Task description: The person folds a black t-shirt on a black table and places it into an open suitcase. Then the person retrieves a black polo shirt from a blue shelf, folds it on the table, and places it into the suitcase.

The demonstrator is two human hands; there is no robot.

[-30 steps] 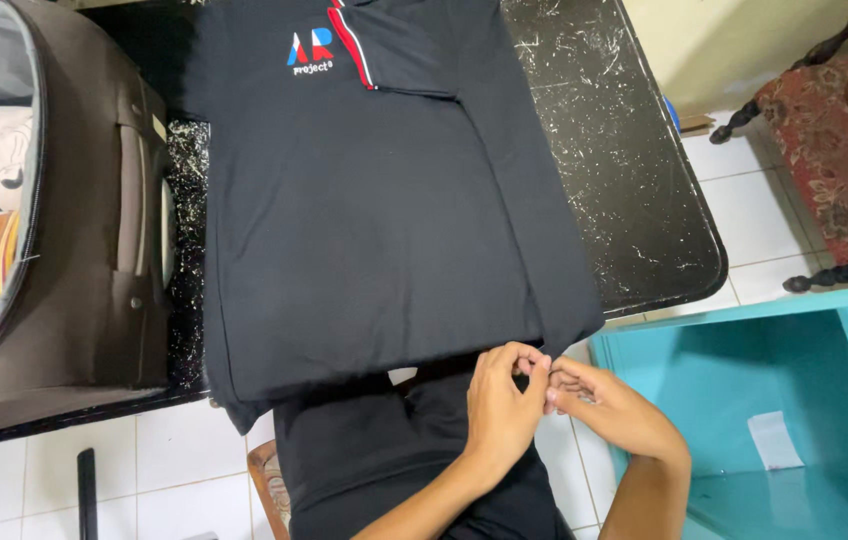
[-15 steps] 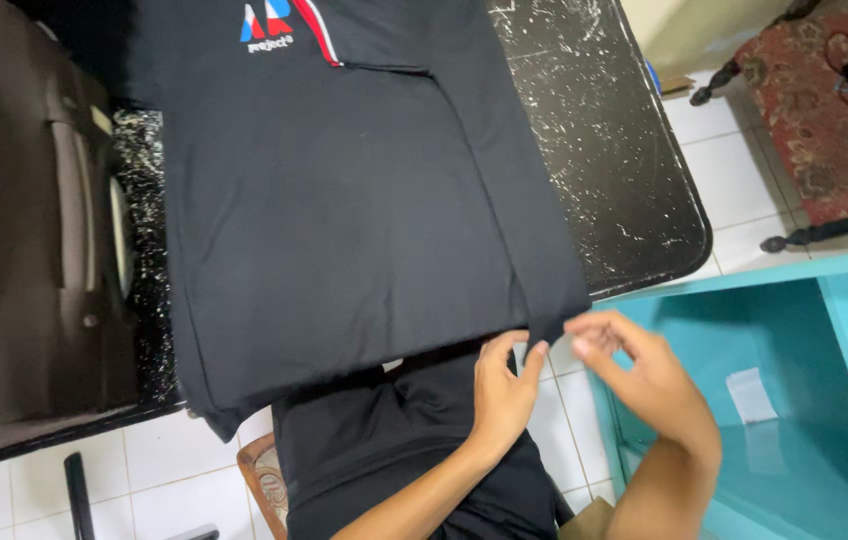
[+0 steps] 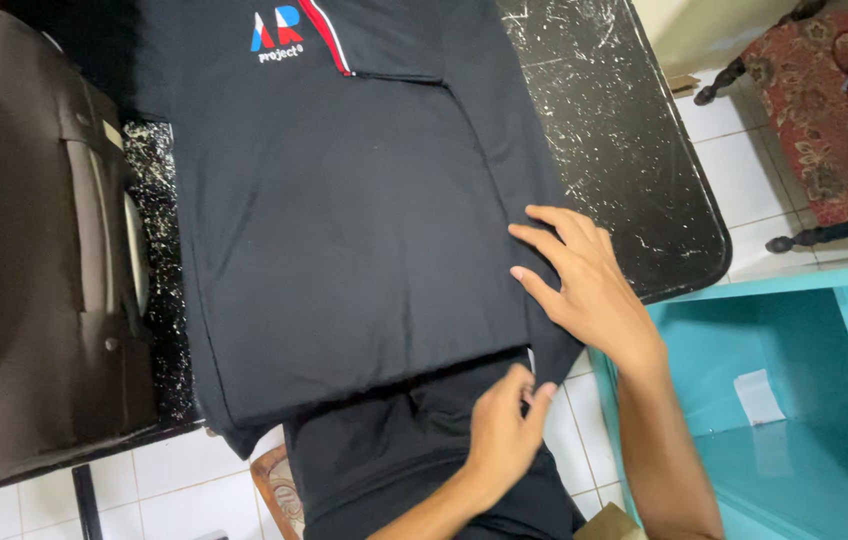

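A black polo shirt (image 3: 344, 230) with a red, white and blue chest emblem and a red-striped placket lies flat on a black speckled table (image 3: 614, 130), its sides folded in. My right hand (image 3: 584, 285) rests flat with fingers spread on the shirt's lower right edge. My left hand (image 3: 506, 430) sits just below the table's front edge, fingers pinching the shirt's bottom right hem corner.
A brown suitcase (image 3: 34, 290) lies open on the table's left end. A turquoise shelf unit (image 3: 804, 400) stands at the right, holding a small white slip. A patterned red rug (image 3: 824, 110) and dark chair legs are at the far right on white floor tiles.
My right hand has lifted away from the hem corner and moved up onto the shirt's right edge, spreading flat. My left hand stays at the hem corner. The view has shifted slightly.
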